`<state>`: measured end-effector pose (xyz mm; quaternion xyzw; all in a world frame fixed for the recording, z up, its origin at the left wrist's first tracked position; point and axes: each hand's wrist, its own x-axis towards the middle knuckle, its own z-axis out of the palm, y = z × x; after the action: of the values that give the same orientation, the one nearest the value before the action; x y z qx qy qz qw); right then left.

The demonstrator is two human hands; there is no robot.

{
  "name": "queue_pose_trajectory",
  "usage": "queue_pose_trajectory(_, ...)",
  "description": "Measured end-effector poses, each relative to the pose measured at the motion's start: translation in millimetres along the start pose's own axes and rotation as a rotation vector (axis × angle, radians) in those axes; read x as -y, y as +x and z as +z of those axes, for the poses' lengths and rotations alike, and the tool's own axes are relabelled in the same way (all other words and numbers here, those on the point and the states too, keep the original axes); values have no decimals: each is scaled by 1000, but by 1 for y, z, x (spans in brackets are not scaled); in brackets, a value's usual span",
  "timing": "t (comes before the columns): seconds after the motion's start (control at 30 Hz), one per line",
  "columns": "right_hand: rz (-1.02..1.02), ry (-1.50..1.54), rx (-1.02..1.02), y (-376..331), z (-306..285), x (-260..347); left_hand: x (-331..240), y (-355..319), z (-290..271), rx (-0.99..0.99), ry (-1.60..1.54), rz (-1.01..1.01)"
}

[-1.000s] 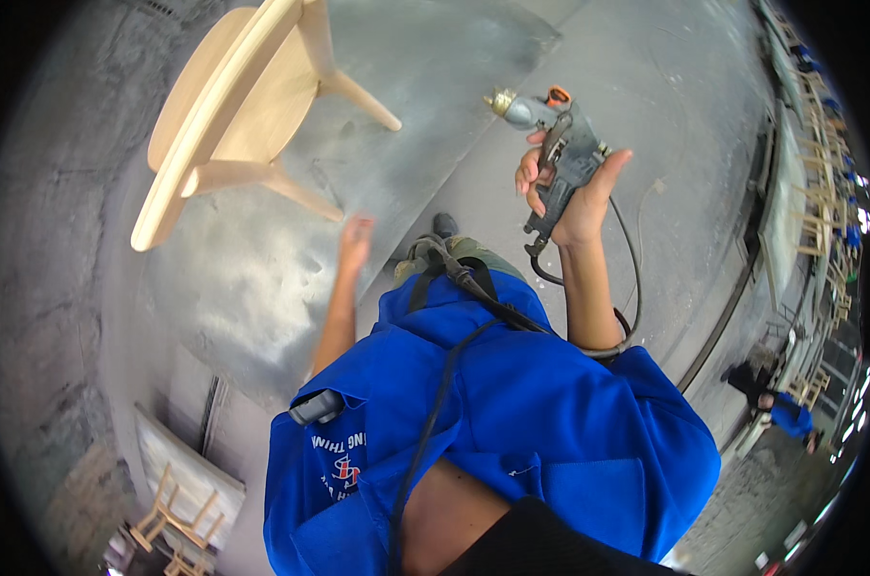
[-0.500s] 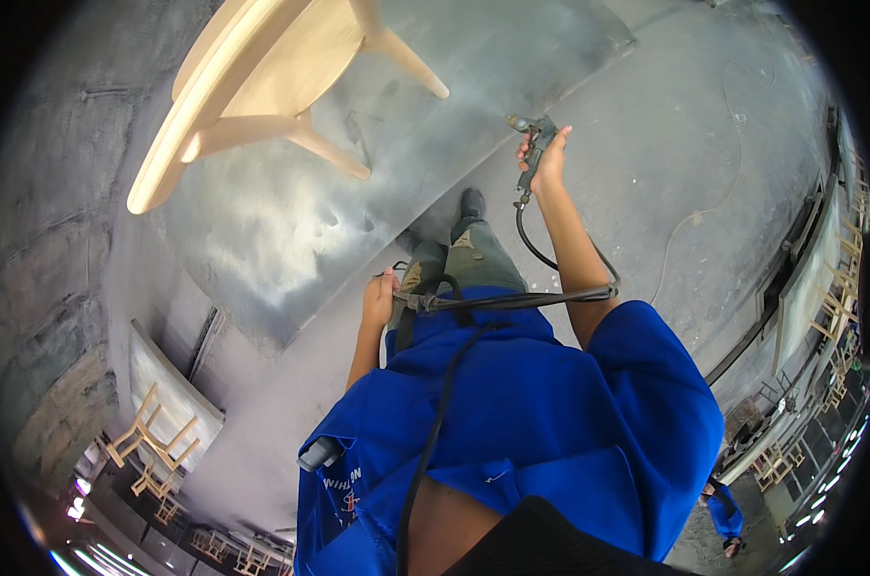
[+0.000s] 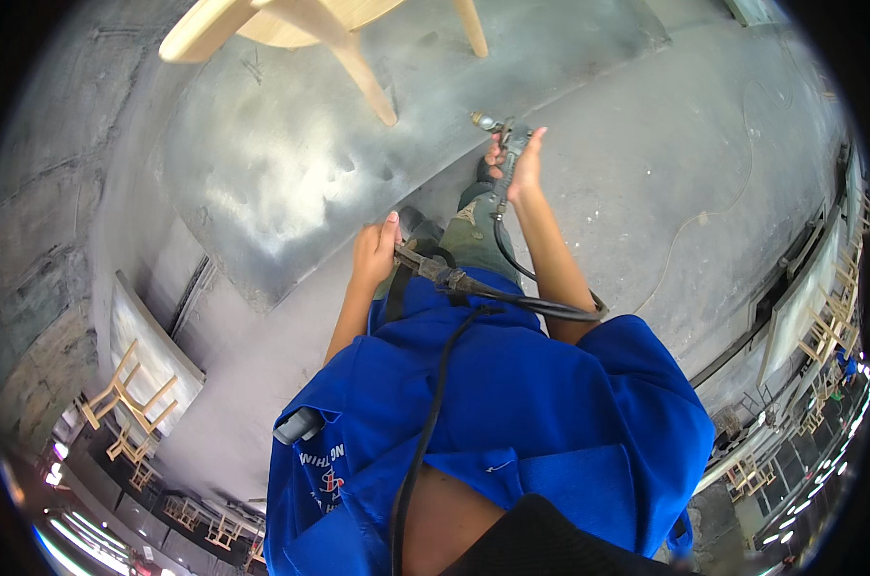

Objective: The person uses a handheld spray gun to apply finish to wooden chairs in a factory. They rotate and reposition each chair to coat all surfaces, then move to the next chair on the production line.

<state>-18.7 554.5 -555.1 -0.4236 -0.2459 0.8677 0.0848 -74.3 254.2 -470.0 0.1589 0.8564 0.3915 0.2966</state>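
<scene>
A grey spray gun (image 3: 509, 161) is held out in front of me by my right hand (image 3: 526, 178), fingers around its handle and its nozzle toward the left. From the handle's lower end a thin black hose (image 3: 512, 257) curves back toward my forearm. My left hand (image 3: 372, 254) is closed at waist height on a thicker dark hose (image 3: 454, 279), which runs across my front to my right elbow. Beyond my hands, a pale wooden chair (image 3: 334, 43) is cut off by the upper edge, its legs pointing toward the right. Neither hand touches it.
A large grey metal sheet (image 3: 291, 211) with a shiny patch lies in front of my feet. A thin line (image 3: 682, 230) winds over the floor on the right. More wooden chairs (image 3: 128, 389) stand at the left, with others (image 3: 828, 326) at the right rim.
My left hand has come forward with the thick hose. My right hand and the spray gun have shifted left. The chair now sits higher in view, and more of it is cut off.
</scene>
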Motion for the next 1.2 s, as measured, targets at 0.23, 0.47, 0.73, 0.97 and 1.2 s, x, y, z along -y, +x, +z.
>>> queue_pose_trajectory(0.23,96,-7,-364,20,-12,-120,66,-41,-60,-59,58,-191)
queue_pose_trajectory(0.47,-80,253,66,-66,42,-77,73,-57,-57,128,38,72)
queue_pose_trajectory(0.73,-459,224,341,-222,106,9,22,-42,-52,338,-72,299)
queue_pose_trajectory(0.97,-626,-654,361,-317,183,40,-14,-63,-35,382,-127,387)
queue_pose_trajectory(1.2,-1096,-945,48,-308,240,133,-37,-77,-51,246,-262,404)
